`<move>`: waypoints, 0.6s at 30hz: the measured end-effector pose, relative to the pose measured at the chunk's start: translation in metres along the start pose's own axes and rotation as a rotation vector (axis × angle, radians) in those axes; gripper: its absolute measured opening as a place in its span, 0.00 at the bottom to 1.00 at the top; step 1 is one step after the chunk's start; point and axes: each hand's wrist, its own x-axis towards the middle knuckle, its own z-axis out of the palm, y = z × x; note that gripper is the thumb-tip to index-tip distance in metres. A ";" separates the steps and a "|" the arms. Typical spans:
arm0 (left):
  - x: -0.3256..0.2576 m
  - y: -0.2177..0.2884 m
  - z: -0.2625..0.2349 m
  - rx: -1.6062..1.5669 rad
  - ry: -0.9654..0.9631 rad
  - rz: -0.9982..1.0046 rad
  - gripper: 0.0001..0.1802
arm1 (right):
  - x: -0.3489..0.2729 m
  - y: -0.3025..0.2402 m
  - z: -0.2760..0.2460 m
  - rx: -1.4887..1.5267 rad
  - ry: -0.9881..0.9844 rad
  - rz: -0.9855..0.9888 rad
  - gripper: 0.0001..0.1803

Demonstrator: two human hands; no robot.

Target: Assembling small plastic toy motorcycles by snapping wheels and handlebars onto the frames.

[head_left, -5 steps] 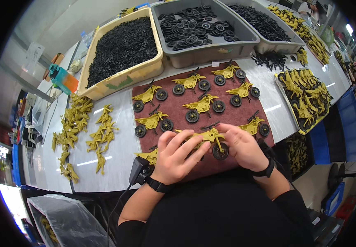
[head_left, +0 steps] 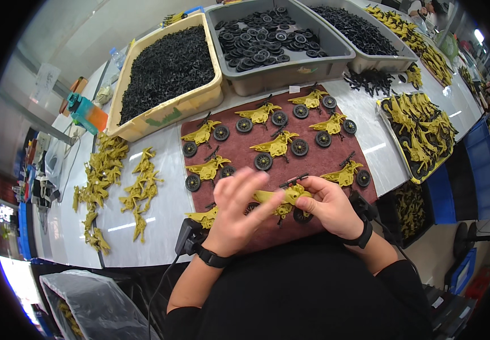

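My right hand (head_left: 334,209) pinches a yellow toy motorcycle (head_left: 288,194) near its front, thumb and forefinger closed on the body just below its black handlebar. A black wheel shows partly under those fingers. My left hand (head_left: 236,207), slightly blurred, has its fingers apart beside the toy's rear end; its fingertips seem off the toy. Other yellow toy motorcycles with black wheels, such as one in the middle (head_left: 278,145), lie in rows on the dark red cloth (head_left: 233,161). Another yellow body (head_left: 202,217) is partly hidden behind my left hand.
Beyond the cloth stand a cream bin (head_left: 217,76) of small black parts and a grey bin (head_left: 296,73) of black wheels. Yellow bodies (head_left: 100,170) lie piled at the left. A tray of yellow bodies (head_left: 423,130) sits at the right, and a teal-orange bottle (head_left: 88,112) stands far left.
My left hand has come off the toy motorcycle, its fingers spreading and lifting. My right hand has moved slightly left and closed on the toy's front.
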 end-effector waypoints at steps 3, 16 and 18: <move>-0.006 0.004 0.004 -0.464 0.060 -0.341 0.43 | -0.002 -0.001 0.001 -0.061 0.023 -0.057 0.20; -0.019 0.009 -0.004 -0.885 -0.078 -0.599 0.15 | 0.001 0.003 0.005 -0.527 0.051 -0.283 0.19; -0.018 0.012 -0.006 -0.926 -0.131 -0.829 0.15 | 0.002 0.002 0.008 -0.465 0.069 -0.179 0.18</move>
